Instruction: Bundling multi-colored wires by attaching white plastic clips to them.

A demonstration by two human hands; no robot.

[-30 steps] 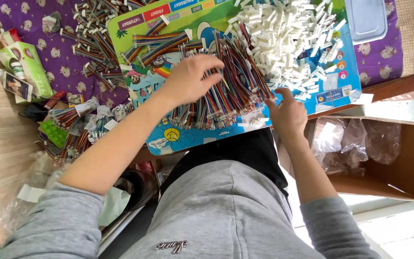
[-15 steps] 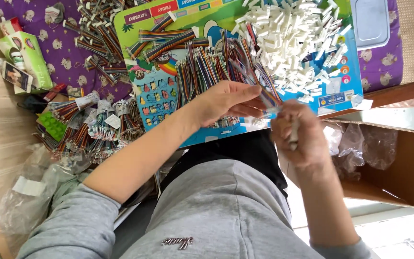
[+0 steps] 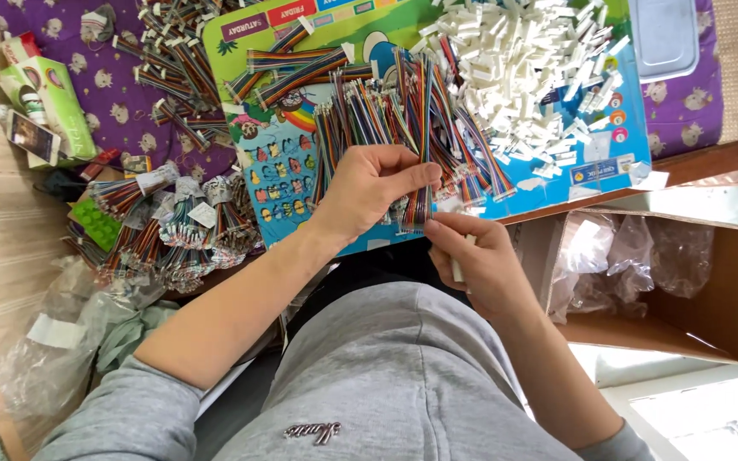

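Between pinching left hand (image 3: pixel 369 192) and right hand (image 3: pixel 476 260) hangs a rainbow ribbon cable (image 3: pixel 420 192).

- Green carton (image 3: pixel 60 101): rectangular, far left of the hands.
- Open brown cardboard box (image 3: pixel 728 282): right of the hands, holding clear plastic bags (image 3: pixel 634 256).
- White paper tags (image 3: pixel 202 213): on wire bundles, left of the hands.

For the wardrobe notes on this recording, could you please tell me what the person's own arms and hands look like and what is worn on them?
Both hands, left hand and right hand, are bare: no gloves, rings, watch or bracelets show. The forearms are uncovered; grey sleeves are pushed up to about the elbows, matching the grey top.
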